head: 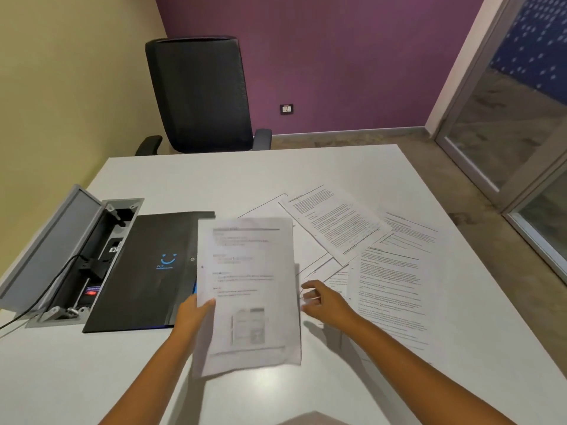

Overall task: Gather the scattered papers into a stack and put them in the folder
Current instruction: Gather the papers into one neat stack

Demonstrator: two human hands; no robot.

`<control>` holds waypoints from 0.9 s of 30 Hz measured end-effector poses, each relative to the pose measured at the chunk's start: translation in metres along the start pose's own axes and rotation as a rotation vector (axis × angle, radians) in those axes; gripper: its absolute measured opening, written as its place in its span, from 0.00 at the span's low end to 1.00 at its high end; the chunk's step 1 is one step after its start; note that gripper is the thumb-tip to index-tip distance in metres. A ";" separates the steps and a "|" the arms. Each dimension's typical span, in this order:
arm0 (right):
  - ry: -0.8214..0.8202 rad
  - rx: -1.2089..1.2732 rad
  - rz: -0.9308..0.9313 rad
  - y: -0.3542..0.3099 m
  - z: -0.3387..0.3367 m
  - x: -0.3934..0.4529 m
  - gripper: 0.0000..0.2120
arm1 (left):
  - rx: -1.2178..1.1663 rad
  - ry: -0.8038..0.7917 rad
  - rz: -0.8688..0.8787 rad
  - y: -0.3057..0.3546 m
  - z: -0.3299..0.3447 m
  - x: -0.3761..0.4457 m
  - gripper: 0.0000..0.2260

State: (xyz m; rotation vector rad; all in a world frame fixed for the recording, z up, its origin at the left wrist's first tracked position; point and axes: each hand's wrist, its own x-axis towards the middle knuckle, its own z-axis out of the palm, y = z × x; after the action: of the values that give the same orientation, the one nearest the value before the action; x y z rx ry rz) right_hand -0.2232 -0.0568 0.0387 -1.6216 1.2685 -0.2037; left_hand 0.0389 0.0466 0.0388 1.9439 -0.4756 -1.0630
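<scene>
My left hand [192,314] grips the left edge of a few printed sheets [248,289], thumb on top, holding them lifted above the white table [214,179]. The sheets look blurred. My right hand [322,299] hovers just right of them with fingers loosely spread, holding nothing, over the near edge of the scattered papers. Several printed papers [389,280] lie overlapping on the table to the right, one [337,225] angled further back. A black folder [144,268] with a blue smile logo lies flat and closed on the left, partly hidden by the held sheets.
An open grey cable box [70,256] with plugs and a black cord is sunk in the table's left side, touching the folder. A black office chair [199,93] stands behind the far edge. Glass door panels [521,133] are to the right.
</scene>
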 end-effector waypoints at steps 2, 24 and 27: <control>0.045 -0.023 0.027 0.017 -0.013 -0.006 0.21 | -0.001 -0.026 -0.126 -0.015 0.000 0.002 0.16; 0.680 -0.059 0.688 0.130 -0.106 -0.055 0.20 | 0.284 0.251 0.086 -0.011 0.012 0.006 0.16; 0.866 -0.074 0.441 0.130 -0.108 -0.060 0.14 | 0.191 0.158 0.094 0.000 0.022 0.001 0.21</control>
State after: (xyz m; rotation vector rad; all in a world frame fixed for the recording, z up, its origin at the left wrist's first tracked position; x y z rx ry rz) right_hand -0.4005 -0.0635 0.0129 -1.2860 2.2723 -0.6286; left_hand 0.0212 0.0347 0.0319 2.1309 -0.5914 -0.8217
